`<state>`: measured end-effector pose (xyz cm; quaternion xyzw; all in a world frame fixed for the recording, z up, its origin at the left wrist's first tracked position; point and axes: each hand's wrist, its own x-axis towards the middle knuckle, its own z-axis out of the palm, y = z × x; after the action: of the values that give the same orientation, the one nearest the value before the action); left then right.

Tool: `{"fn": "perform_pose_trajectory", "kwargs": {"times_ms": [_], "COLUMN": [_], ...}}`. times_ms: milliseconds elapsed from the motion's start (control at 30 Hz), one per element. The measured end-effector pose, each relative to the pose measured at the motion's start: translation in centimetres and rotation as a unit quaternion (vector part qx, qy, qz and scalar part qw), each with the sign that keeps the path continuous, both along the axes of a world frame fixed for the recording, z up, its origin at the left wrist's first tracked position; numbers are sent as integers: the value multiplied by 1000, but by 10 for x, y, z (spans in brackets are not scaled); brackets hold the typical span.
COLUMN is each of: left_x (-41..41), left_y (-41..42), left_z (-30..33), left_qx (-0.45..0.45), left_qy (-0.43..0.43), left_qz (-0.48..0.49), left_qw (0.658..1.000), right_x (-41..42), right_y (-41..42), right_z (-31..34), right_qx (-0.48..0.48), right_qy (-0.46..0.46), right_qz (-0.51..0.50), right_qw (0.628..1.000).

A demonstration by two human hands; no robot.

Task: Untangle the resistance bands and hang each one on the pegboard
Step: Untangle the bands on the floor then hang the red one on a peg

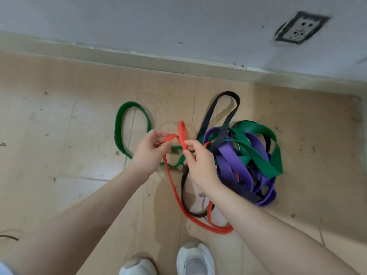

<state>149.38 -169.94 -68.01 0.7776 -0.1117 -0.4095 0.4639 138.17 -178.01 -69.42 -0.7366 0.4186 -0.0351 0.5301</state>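
Note:
A tangle of resistance bands lies on the wooden floor below me. The thin orange band (174, 187) loops up from the floor into both hands. My left hand (151, 151) pinches its upper bend, and my right hand (198, 161) grips another strand of it close by. A narrow green band (119, 128) forms a loop to the left and runs under my hands. A wide green band (274, 159), a purple band (230, 161) and a black band (228, 120) are heaped together on the right. No pegboard is in view.
A white wall with a baseboard (178, 64) runs across the top, with a wall socket (299, 28) at the upper right. My white shoes (195, 261) stand at the bottom, close to the bands. Bare scuffed floor spreads to the left.

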Motion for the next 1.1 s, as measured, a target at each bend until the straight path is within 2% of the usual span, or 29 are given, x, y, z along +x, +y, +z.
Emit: {"fn": "perform_pose_trajectory", "kwargs": {"times_ms": [100,200,333,400,467,533,600,667,700,800,867,1000,1100], "left_x": [-4,-9,-4,0,2,6,11,19,23,32,32,13,-12], "left_y": [-3,-1,7,9,8,7,4,1,0,-4,-7,-5,6], "left_z": [23,48,70,77,84,91,103,115,119,121,115,98,101], "left_qx": [-48,-118,-175,-169,-156,-157,-168,-186,-192,-197,-194,-116,-119], "left_qy": [72,178,155,119,86,70,71,81,84,96,146,294,242], "left_qz": [74,140,175,172,158,146,132,129,134,159,172,77,-64], "left_qw": [994,967,956,963,971,974,974,971,969,963,955,946,961], "right_x": [6,15,19,16,10,1,-6,-11,-12,-9,-4,9,30], "right_y": [2,7,23,27,22,11,2,4,5,3,-4,-20,-27], "right_z": [25,53,70,72,65,57,49,48,46,54,74,120,153], "right_qx": [-22,-58,-126,-93,-72,-87,-12,66,74,16,13,7,38], "right_qy": [-51,-97,-136,-122,-66,35,88,122,125,94,71,28,6], "right_qz": [9,47,94,52,3,57,162,212,209,138,72,24,31], "right_qw": [998,992,978,987,995,994,983,967,967,986,995,999,999]}}
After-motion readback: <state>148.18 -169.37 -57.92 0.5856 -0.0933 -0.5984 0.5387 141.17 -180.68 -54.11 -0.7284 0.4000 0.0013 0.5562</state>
